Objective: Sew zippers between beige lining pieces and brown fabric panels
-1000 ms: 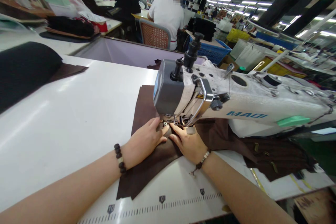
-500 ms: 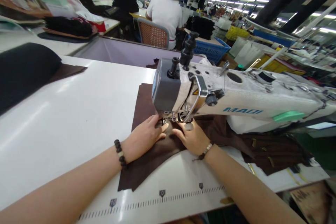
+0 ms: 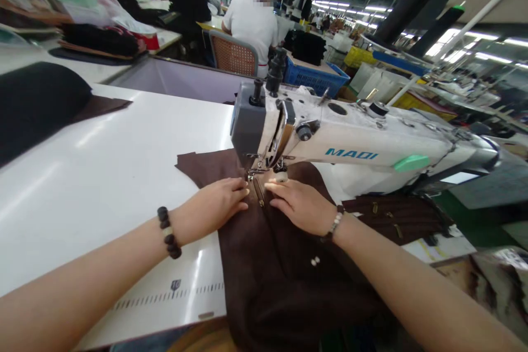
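Note:
A dark brown piece of material (image 3: 264, 264) lies under the head of a sewing machine (image 3: 297, 137) and hangs over the table's front edge. A short zipper (image 3: 258, 191) with a metal pull runs along it, just in front of the presser foot (image 3: 250, 176). My left hand (image 3: 214, 206) rests flat on the material left of the zipper, fingertips beside the foot. To the right of the zipper, my right hand (image 3: 303, 206) presses down with its fingers stretched toward the foot. Both hands are open. Two small white spots (image 3: 315, 261) show on the brown material.
Brown pieces with zippers (image 3: 391, 217) are stacked right of the machine. A black bundle (image 3: 37, 104) lies on the white tabletop (image 3: 144, 176) at left. Thread cones (image 3: 408, 8) stand at upper right. A person in a white shirt (image 3: 251, 25) sits ahead, near a blue crate (image 3: 317, 77).
The brown material has been turned and shifted; it now hangs over the front edge, and the zipper shows between my hands. Both hands stay beside the foot. The view has moved slightly.

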Motion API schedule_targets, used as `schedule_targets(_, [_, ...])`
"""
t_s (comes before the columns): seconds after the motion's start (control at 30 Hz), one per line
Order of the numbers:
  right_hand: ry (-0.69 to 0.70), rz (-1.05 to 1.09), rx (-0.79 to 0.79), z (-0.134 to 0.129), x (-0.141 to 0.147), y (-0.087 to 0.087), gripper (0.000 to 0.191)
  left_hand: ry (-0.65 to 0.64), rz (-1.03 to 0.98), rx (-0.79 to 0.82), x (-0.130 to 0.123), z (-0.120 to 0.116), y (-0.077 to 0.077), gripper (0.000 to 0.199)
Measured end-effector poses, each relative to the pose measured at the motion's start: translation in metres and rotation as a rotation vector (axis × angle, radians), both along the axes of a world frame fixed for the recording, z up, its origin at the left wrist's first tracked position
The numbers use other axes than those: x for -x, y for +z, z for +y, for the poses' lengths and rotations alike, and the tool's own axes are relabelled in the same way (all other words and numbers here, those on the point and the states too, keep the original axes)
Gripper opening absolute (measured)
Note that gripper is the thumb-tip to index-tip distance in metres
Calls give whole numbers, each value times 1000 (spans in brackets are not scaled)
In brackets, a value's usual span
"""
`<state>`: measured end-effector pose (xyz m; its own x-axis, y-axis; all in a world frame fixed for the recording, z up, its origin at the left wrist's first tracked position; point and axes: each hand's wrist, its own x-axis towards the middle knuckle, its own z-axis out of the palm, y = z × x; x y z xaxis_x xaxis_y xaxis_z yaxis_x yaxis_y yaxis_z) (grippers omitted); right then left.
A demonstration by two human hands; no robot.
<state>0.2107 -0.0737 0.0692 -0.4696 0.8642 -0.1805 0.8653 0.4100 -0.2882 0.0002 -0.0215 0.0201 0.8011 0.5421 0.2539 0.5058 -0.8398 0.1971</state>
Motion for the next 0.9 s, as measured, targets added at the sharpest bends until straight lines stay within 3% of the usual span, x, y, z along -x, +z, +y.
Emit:
schedule_targets(0.07, [-77,9,-140,0,5,-26,38,9,24,-45,-5,-9,-8,26])
schedule_targets(0.13, [-123,-12,-174,-4,13,-47,42,-10,48,-61,-6,-12,-14,33])
schedule_targets(0.23, [-209,-31,-212,-14,24,-61,42,-49,77,-85,0,-10,-18,36])
schedule_targets(0.37, [-240,-48,-198,-19,33,-58,41,-72,79,-131,5,-9,-20,34])
schedule_targets(0.57, [-230,-32,-165,-15,29,-53,41,-40,68,-162,2,-13,-28,57])
schedule_targets(0.9, [-205,-46,-164,-13,27,-52,42,-64,55,-119,6,-10,-29,59])
